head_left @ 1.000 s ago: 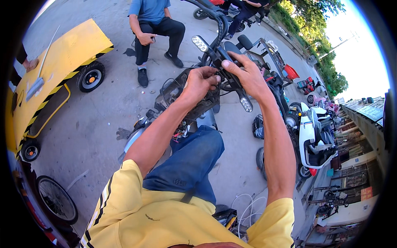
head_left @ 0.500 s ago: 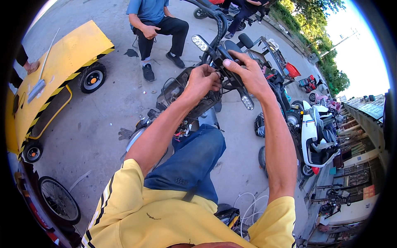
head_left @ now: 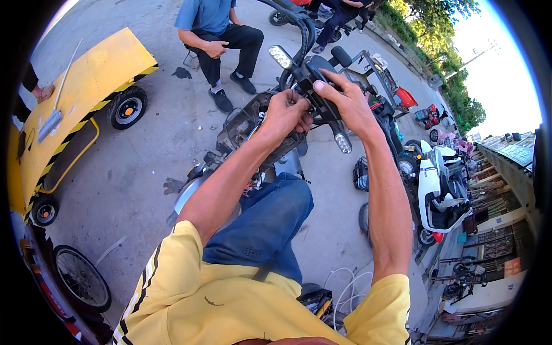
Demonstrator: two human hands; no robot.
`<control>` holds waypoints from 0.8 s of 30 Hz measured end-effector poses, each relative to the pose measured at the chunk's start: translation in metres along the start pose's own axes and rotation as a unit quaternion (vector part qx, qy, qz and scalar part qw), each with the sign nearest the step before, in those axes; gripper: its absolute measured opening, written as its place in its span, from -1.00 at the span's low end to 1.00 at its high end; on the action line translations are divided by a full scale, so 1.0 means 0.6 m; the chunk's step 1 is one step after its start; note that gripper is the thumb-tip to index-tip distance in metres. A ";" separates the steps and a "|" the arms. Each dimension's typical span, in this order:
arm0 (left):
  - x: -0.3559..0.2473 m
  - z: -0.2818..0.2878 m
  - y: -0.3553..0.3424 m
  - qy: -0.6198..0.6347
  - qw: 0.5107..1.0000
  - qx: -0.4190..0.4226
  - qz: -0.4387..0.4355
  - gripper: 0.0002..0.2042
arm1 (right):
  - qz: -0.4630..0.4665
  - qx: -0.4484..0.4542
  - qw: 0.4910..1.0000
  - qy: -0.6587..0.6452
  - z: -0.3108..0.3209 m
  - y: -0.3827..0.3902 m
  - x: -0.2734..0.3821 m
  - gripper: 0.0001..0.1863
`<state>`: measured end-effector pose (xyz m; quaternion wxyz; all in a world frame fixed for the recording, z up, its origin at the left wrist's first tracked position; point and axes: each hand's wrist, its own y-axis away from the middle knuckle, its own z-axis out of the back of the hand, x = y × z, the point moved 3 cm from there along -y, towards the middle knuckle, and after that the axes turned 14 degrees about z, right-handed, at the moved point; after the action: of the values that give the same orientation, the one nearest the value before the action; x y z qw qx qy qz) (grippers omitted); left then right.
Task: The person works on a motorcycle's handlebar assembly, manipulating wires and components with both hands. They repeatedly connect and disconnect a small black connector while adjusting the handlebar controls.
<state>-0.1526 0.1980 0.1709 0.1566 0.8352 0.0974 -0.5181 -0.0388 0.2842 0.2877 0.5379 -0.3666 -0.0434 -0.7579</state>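
A black headlight unit (head_left: 328, 112) with a clear LED cluster at each end stands tilted in front of the black handlebar (head_left: 306, 34). My right hand (head_left: 352, 106) is closed around its upper right side, with the thumb on the front. At its left side my left hand (head_left: 286, 112) has its fingers bent and pinched together against the unit's edge. Whatever those fingertips hold is too small and hidden to name. Below the left hand is the dark, opened front body of the vehicle (head_left: 241, 123), with loose wires (head_left: 253, 184) showing beside my knee.
A yellow cart (head_left: 92, 75) with a brush on it stands at the left. A person in a blue shirt (head_left: 207, 23) sits beyond the vehicle. A white scooter (head_left: 440, 184) and other vehicles line the right. A loose wheel (head_left: 82, 279) lies at the lower left.
My left hand has shifted slightly right, its fingers more curled. The headlight unit has tilted a little under my right hand. The seated person's foot and hand have moved slightly right.
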 end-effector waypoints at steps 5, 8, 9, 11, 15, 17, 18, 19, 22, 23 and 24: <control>0.006 0.003 -0.001 0.004 0.999 0.000 -0.033 -0.84 | -0.018 -0.002 0.999 -0.027 -0.005 -0.004 -0.016 -0.10; -0.001 0.014 -0.011 -0.048 0.999 -0.002 -0.017 -0.84 | -0.016 -0.001 1.000 -0.005 -0.012 -0.010 -0.022 -0.14; -0.003 0.016 -0.013 -0.047 0.999 -0.003 -0.014 -0.85 | -0.014 -0.002 1.000 0.004 -0.015 -0.013 -0.020 -0.17; -0.018 0.025 -0.012 -0.092 0.996 -0.015 -0.007 -0.86 | -0.038 0.034 0.999 0.011 -0.011 -0.022 -0.001 -0.22; -0.023 0.040 -0.036 -0.145 0.988 -0.045 -0.033 -0.86 | 0.016 0.031 0.996 0.078 -0.014 -0.044 0.000 -0.28; -0.029 0.045 -0.036 -0.185 0.981 -0.052 -0.035 -0.83 | 0.027 0.017 0.996 0.089 -0.017 -0.040 -0.001 -0.29; -0.023 0.048 -0.042 -0.175 0.983 -0.044 -0.042 -0.83 | 0.034 0.011 0.995 0.095 -0.019 -0.039 0.002 -0.29; -0.010 0.053 -0.055 -0.165 0.984 -0.036 -0.049 -0.82 | 0.027 0.018 0.995 0.094 -0.021 -0.033 0.005 -0.23; -0.010 0.056 -0.057 -0.175 0.982 -0.017 -0.062 -0.81 | 0.063 -0.032 0.990 0.121 -0.030 -0.018 0.000 -0.15; -0.013 0.059 -0.054 -0.187 0.980 -0.013 -0.064 -0.80 | 0.050 -0.011 0.990 0.133 -0.032 -0.015 0.009 -0.09; -0.011 0.065 -0.059 -0.197 0.978 -0.007 -0.068 -0.80 | 0.054 -0.015 0.989 0.137 -0.035 -0.013 0.006 -0.09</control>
<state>-0.1996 0.2167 0.1552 0.1429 0.7070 0.1246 -0.6813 -0.0567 0.2747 0.2771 0.5730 -0.2688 0.0619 -0.7717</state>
